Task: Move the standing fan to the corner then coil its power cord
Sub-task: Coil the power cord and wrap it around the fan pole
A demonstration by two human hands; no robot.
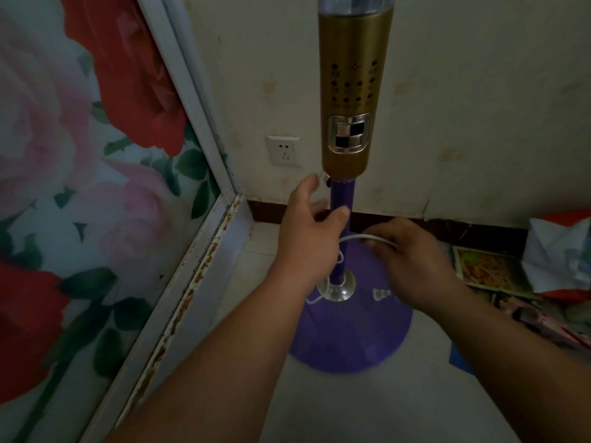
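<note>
Standing fan [347, 199] stood upright in the corner, long axis vertical, gold control column facing the camera, purple pole below it and round purple base [358, 340] flat on the tiled floor. Flower-patterned sliding door [80, 155] ran left of the fan; wall socket [283, 150] sat on the wall just left of the column, nothing plugged in it. Move to the corner looked done; coiling was under way. Left hand [308, 233] sat against the left side of the pole, thumb hooked across its front, fingers curled; whether it pinned the cord there I could not tell. Right hand [415, 263] was right of the pole, fingers curled round the white power cord [358, 238]. Cord ran roughly level from that hand to the pole, then dropped toward the base collar. Next wrap likely carries the right hand around the pole. Plug not clearly seen.
</note>
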